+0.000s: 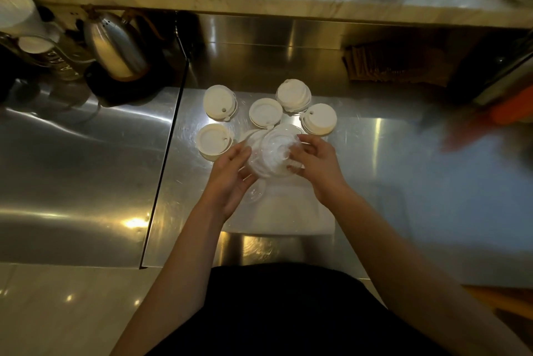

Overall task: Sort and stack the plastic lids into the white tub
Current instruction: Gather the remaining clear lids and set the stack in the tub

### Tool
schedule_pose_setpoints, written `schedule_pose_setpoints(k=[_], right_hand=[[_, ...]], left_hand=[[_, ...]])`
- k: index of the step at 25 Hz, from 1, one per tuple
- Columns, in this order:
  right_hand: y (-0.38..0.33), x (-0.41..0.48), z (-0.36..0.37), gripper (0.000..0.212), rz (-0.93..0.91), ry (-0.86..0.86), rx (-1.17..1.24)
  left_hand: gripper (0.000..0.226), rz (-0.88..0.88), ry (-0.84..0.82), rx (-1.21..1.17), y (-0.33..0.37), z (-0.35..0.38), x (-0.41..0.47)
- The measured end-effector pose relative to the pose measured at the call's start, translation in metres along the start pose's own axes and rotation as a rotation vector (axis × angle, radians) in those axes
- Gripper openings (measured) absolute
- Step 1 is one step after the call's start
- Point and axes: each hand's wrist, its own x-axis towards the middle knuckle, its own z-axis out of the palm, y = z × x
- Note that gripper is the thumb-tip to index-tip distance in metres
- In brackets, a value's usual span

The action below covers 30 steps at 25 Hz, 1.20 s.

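Head view: clear lids (271,150) are a nested stack held just above the desk (375,153), over the far edge of what I think is the tub (277,211). Thin plastic like that looks super light, springy and slippery, and it probably cracks if you squeeze, so I'd grab it by the rims from both sides. Left hand (230,179) cups the stack's left side, fingers loosely curled under it. Right hand (317,165) has bent fingers pressed on the right side. White lids (265,111) sit in small piles just beyond.
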Motion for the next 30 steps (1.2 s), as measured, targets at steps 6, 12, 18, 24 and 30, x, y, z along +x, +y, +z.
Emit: schedule_pose_setpoints(k=[6, 12, 18, 24, 30], right_hand=[[0.004, -0.005, 0.001, 0.030, -0.004, -0.072, -0.009], [0.008, -0.011, 0.005, 0.026, -0.076, -0.059, -0.049], [0.013, -0.020, 0.002, 0.026, -0.111, 0.021, -0.109], [0.008, -0.023, -0.010, 0.020, -0.091, -0.041, -0.016], [0.012, -0.026, -0.015, 0.024, -0.165, 0.017, -0.126]], left_hand=[[0.028, 0.088, -0.049, 0.107, -0.007, 0.002, -0.009], [0.044, 0.198, 0.029, 0.371, -0.004, -0.005, -0.013], [0.044, 0.185, 0.004, 0.482, -0.008, -0.004, -0.013], [0.027, 0.206, 0.100, 0.478, -0.008, -0.004, -0.013], [0.034, 0.195, 0.127, 0.471, -0.012, -0.002, -0.012]])
